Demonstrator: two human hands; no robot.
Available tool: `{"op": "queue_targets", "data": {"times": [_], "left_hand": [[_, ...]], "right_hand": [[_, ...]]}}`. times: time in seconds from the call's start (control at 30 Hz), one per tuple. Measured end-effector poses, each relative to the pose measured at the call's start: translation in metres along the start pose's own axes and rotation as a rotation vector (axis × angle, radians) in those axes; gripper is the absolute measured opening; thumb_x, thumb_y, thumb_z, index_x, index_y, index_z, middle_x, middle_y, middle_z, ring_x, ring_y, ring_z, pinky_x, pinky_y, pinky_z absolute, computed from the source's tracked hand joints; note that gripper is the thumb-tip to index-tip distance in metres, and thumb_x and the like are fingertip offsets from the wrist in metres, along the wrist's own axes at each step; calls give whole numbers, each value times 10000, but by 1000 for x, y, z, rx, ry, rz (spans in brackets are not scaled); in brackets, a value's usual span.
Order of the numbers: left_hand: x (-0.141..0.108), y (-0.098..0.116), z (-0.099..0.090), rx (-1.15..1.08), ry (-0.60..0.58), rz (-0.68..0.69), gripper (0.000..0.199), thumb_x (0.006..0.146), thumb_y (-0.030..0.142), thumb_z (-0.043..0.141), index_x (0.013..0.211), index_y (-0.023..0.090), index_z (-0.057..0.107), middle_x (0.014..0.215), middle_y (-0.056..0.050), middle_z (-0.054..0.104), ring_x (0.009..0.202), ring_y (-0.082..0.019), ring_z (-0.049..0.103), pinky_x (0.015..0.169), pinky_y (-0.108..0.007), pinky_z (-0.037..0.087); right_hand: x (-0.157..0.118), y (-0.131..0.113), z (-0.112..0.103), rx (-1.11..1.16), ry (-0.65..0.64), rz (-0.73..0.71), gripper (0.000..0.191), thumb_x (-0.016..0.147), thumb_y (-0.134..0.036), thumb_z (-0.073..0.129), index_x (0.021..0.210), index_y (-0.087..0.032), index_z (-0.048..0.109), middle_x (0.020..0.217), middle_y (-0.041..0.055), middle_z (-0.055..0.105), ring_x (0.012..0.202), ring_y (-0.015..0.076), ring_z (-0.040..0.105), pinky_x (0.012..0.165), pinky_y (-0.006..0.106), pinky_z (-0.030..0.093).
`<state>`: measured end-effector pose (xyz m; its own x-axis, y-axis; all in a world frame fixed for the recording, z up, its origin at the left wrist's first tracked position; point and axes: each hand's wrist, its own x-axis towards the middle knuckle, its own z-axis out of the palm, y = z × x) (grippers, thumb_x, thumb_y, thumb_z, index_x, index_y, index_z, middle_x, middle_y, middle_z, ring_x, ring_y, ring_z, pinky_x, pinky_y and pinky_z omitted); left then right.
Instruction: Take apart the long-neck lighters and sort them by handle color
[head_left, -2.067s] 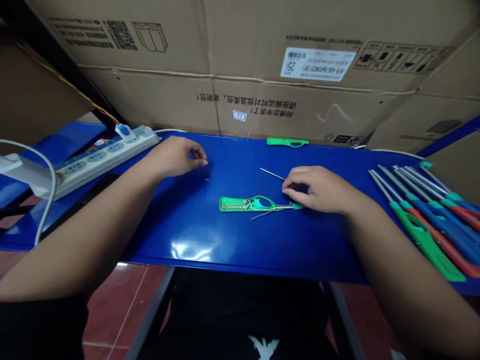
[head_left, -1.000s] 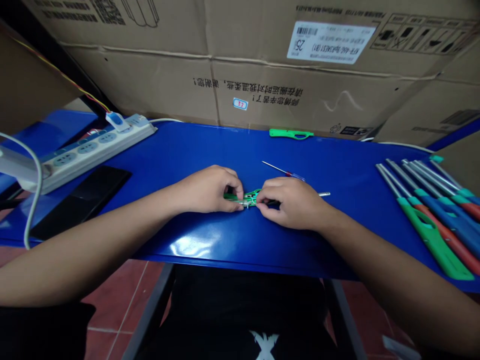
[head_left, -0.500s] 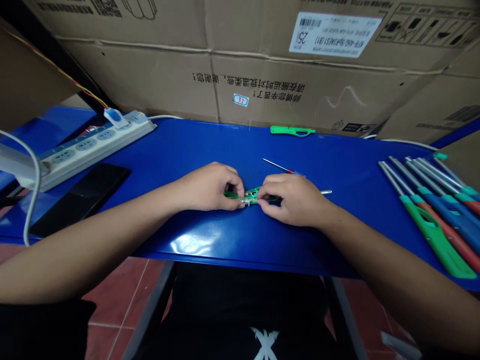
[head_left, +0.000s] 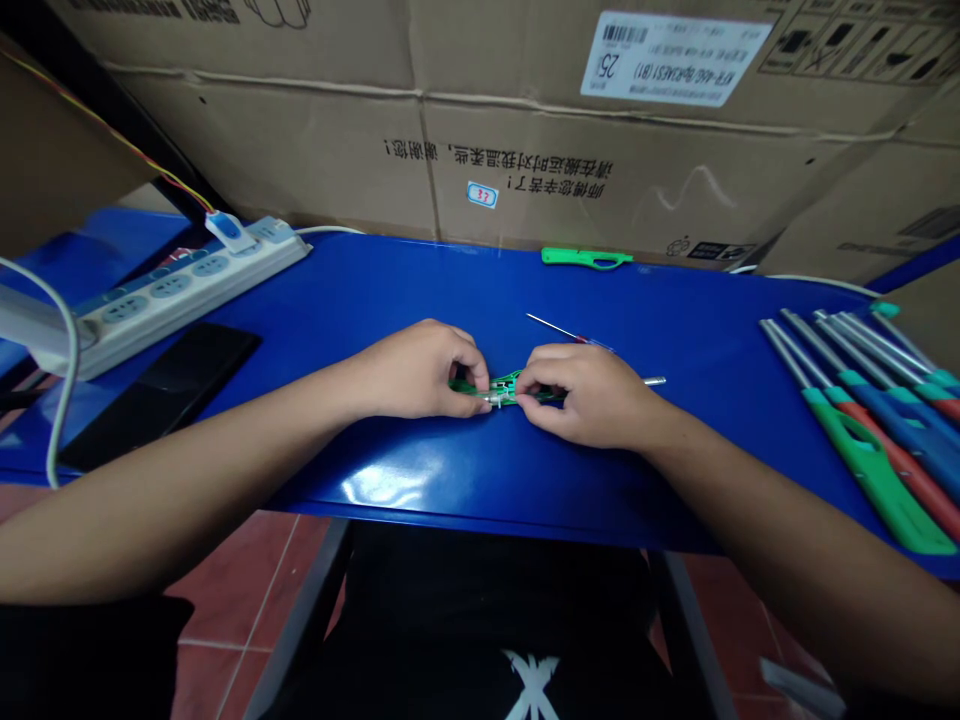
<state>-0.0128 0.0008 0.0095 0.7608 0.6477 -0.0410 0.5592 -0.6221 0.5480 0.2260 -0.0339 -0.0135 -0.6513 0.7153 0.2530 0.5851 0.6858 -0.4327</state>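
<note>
An opened green long-neck lighter (head_left: 508, 383) lies on the blue table between my hands, small inner parts showing in its casing. Its metal tube (head_left: 655, 381) sticks out to the right, past my right hand. My left hand (head_left: 427, 372) is closed on the lighter's left part, thumb and index finger pinching near a small metallic piece. From the other side, my right hand (head_left: 589, 395) pinches at the lighter's middle; its fingertips hide exactly what they grip. Just behind the right hand lies a thin screwdriver (head_left: 556, 327), its handle partly covered.
A green lighter half-shell (head_left: 589, 259) rests by the cardboard box (head_left: 315, 150) at the back. Several long-neck lighters (head_left: 874, 465) lie at right. On the left are a white power strip (head_left: 187, 290) with a cord and a black phone-like slab (head_left: 165, 395).
Both hands stay at the lighter in nearly the same pinching pose. The view has shifted very slightly; nothing is plainly taken up or let go.
</note>
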Motion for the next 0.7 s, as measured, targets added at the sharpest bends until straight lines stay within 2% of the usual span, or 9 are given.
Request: {"op": "queue_targets", "data": {"times": [0.23, 0.5, 0.7], "left_hand": [[0, 0, 1, -65, 6, -38, 162, 776, 342, 761, 847, 199, 786, 761, 18, 728, 668, -94, 633, 621, -205, 425], [1, 1, 4, -50, 61, -35, 150, 756, 320, 759, 824, 190, 790, 765, 6, 728, 649, -96, 629, 614, -201, 441], [1, 1, 5, -57, 35, 2, 142, 782, 315, 739, 837, 196, 794, 768, 12, 754, 654, -101, 653, 618, -203, 437]], "right_hand": [[0, 1, 1, 37, 11, -13, 89, 837, -165, 623, 817, -178, 708, 808, 0, 669, 683, 102, 572, 630, 231, 393], [0, 2, 1, 78, 49, -6, 67, 831, -164, 621, 822, -184, 685, 801, 3, 659, 652, 101, 545, 631, 234, 395], [0, 2, 1, 98, 54, -3, 78, 831, -163, 616, 842, -183, 691, 819, 13, 670, 665, 109, 555, 640, 240, 405]]}}
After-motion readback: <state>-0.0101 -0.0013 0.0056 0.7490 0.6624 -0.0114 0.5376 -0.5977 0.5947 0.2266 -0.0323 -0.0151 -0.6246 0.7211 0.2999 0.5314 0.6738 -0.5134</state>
